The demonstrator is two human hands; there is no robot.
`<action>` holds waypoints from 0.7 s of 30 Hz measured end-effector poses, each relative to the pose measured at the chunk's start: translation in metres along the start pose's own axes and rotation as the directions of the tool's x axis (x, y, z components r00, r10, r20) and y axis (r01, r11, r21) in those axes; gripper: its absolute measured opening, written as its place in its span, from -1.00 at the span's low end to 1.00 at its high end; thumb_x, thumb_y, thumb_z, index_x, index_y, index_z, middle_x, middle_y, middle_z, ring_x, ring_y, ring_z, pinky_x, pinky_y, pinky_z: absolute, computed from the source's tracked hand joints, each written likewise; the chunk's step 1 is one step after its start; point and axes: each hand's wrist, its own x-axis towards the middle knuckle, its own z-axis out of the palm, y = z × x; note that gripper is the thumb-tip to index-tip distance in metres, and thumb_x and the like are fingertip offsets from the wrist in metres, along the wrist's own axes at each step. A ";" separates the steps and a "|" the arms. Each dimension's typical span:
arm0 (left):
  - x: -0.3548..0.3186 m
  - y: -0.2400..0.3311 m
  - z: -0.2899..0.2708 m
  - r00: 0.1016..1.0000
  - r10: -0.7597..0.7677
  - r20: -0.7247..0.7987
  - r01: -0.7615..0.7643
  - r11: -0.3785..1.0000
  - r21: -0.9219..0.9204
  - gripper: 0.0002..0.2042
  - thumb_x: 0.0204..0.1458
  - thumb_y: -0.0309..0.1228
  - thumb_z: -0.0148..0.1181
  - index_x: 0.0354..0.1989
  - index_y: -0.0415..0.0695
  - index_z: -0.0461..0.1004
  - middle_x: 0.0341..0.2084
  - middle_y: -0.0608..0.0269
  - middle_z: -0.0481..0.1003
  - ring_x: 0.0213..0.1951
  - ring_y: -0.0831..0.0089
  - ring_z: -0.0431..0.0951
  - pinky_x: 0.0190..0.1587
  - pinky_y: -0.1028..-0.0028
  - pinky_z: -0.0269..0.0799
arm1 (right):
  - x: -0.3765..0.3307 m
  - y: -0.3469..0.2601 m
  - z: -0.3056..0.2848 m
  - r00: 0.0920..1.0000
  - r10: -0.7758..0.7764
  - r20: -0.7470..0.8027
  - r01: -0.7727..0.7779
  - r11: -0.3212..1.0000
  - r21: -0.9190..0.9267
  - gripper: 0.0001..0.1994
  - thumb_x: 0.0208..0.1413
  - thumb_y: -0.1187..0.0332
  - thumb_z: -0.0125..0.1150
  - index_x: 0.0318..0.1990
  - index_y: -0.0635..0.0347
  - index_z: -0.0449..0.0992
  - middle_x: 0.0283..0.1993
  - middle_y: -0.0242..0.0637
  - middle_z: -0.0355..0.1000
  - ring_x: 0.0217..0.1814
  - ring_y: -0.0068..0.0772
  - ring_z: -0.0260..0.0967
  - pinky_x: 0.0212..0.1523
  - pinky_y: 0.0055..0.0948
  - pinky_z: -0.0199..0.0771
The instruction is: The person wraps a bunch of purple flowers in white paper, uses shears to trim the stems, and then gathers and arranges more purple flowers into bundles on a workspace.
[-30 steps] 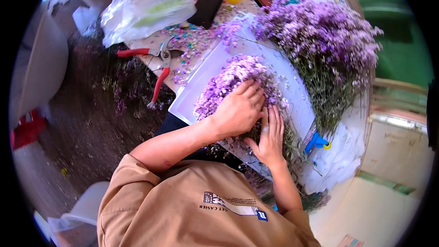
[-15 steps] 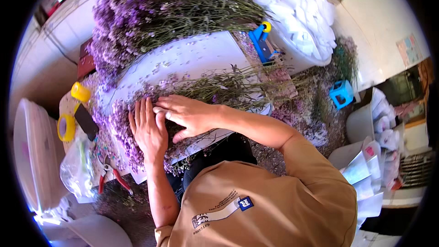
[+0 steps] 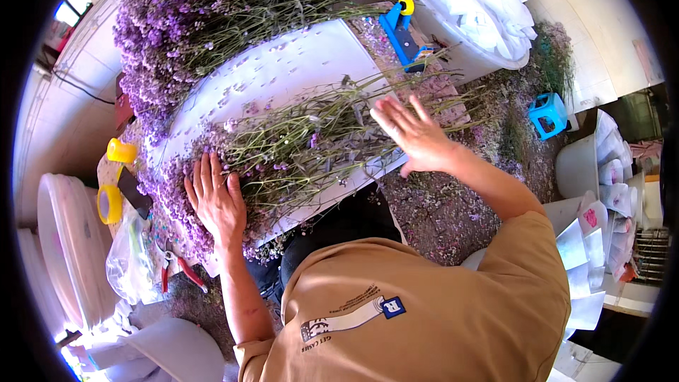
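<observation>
A bunch of purple flowers (image 3: 276,148) with long green stems lies across a white sheet of paper (image 3: 276,64) on the table, blossoms at the left and stem ends at the right. My left hand (image 3: 218,201) lies flat on the blossoms with its fingers stretched out. Over the stems at the right, my right hand (image 3: 417,134) is spread and holds nothing; whether it touches them I cannot tell. A larger heap of purple flowers (image 3: 163,35) lies behind the sheet. Loose petals are scattered over the paper.
A blue tape dispenser (image 3: 402,39) stands at the table's far right by a tub of white wrapping (image 3: 488,7). Yellow tape rolls (image 3: 109,204), a plastic bag (image 3: 133,262) and red-handled pruning shears (image 3: 177,269) lie at the left. A blue stool (image 3: 547,116) stands on the littered floor.
My right hand has moved away from beside the left, rightward over the stems, and spread its fingers. My left hand stays on the blossoms, slightly shifted. The whole view has shifted a little.
</observation>
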 end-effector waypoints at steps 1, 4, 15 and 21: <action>0.000 -0.001 0.001 1.000 0.006 0.002 -0.006 1.000 0.012 -0.50 0.42 -0.13 -0.19 0.41 -0.12 0.29 0.34 0.04 0.35 0.41 0.12 0.24 0.49 0.03 -0.09 | 0.004 0.003 0.016 0.993 -0.003 -0.114 0.004 1.000 0.004 0.52 -0.44 0.01 0.74 0.59 0.06 -0.40 0.64 0.00 -0.27 0.69 0.00 -0.34 0.59 0.29 -0.43; 0.003 -0.003 0.005 1.000 -0.001 0.017 0.000 1.000 0.022 -0.50 0.41 -0.13 -0.18 0.40 -0.12 0.30 0.33 0.04 0.36 0.41 0.11 0.26 0.49 0.02 -0.08 | 0.017 0.005 0.018 0.929 0.065 -0.365 -0.067 0.998 0.009 0.36 -0.39 0.22 0.70 0.59 0.08 -0.19 0.46 -0.08 0.08 0.55 -0.03 -0.02 0.54 0.31 -0.26; 0.006 0.000 0.008 0.998 -0.007 0.056 0.003 0.998 0.065 -0.48 0.41 -0.11 -0.17 0.39 -0.16 0.32 0.32 0.02 0.38 0.40 0.11 0.26 0.49 0.01 -0.10 | 0.082 0.049 -0.033 0.994 -0.058 -0.095 0.058 0.998 -0.002 0.42 -0.32 0.07 0.73 0.59 0.09 -0.30 0.58 -0.01 -0.07 0.58 0.01 -0.02 0.59 0.07 -0.12; 0.004 0.001 0.007 0.999 0.010 0.036 -0.010 1.000 0.013 -0.48 0.37 -0.13 -0.12 0.40 -0.17 0.31 0.34 0.04 0.35 0.41 0.10 0.25 0.50 -0.02 -0.11 | 0.054 0.043 0.010 0.997 -0.044 -0.064 0.041 0.998 -0.055 0.49 -0.48 0.00 0.76 0.58 0.12 -0.26 0.57 0.01 -0.03 0.60 -0.05 -0.03 0.50 0.16 0.05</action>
